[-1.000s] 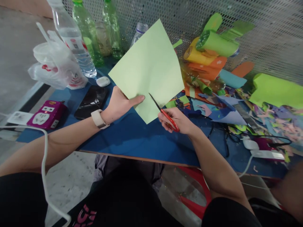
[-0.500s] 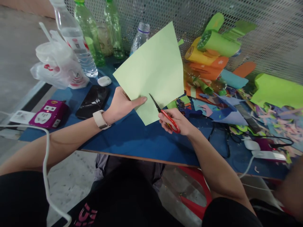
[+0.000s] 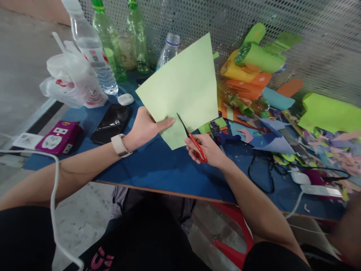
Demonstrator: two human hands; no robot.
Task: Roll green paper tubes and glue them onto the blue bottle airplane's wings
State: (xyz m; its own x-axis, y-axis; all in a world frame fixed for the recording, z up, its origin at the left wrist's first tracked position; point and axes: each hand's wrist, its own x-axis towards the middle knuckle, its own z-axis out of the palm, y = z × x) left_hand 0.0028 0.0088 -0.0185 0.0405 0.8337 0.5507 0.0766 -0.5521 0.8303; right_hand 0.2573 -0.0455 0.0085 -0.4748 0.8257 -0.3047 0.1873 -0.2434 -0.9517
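Note:
A sheet of light green paper (image 3: 183,82) is held up over the blue table, tilted with one corner pointing up. My left hand (image 3: 149,126) pinches its lower left edge, thumb on the near face and fingers hidden behind. In my right hand (image 3: 205,148) is a pair of red-handled scissors (image 3: 196,145), my fingers wrapped round the handles. One dark blade lies across the near face of the paper, its tip just right of my left thumb; the other blade is hidden from view.
Bottles (image 3: 113,45) and a bagged cup (image 3: 73,79) stand at the back left, near a black phone (image 3: 111,123) and a purple power strip (image 3: 60,137). Paper rolls (image 3: 259,56) and heaped scraps (image 3: 338,146) fill the right side, with a black cable (image 3: 262,184) nearer.
My right hand and the scissors have shifted slightly left, and the handles look more closed together. The paper and my left hand stay almost the same.

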